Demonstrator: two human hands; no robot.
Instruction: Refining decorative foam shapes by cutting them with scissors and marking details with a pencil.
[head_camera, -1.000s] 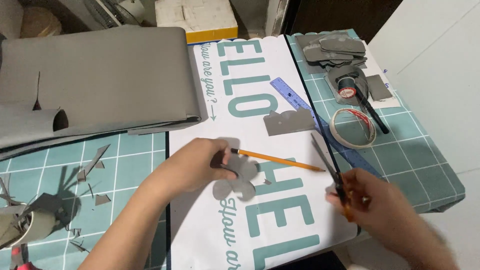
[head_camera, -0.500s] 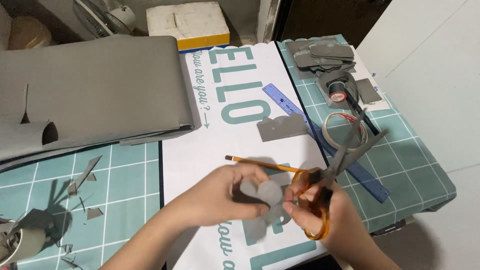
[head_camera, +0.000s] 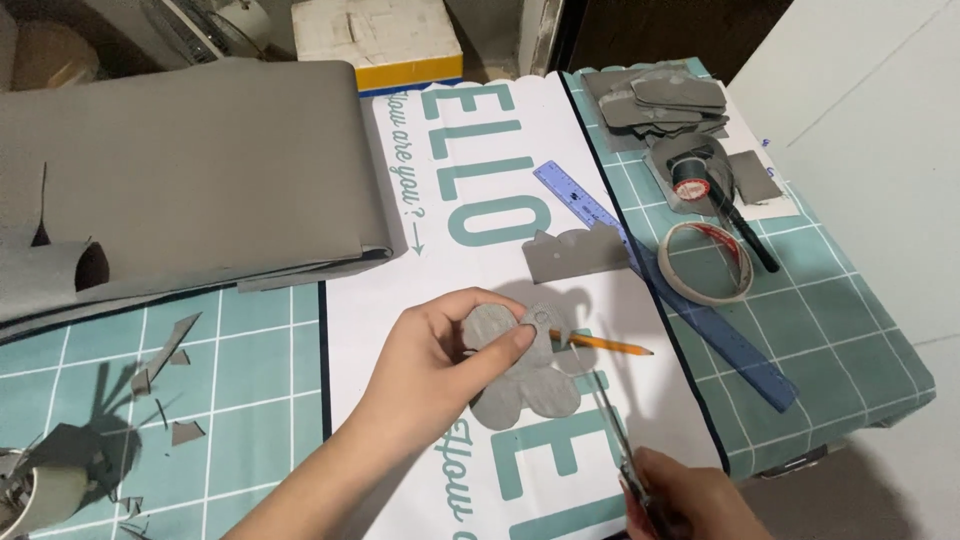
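Left hand pinches a thin, floppy grey foam shape by its edge above the tabletop; right hand, fingers clenched, grips scissors; light, easily bent.

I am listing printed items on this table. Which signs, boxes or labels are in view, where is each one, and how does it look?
Sign: white scalloped board, teal lettering, lying mid-table under the hands.
Box: white top, yellow edge, beyond the sign.
Label: small, round, red and white, on a dark spool at right.
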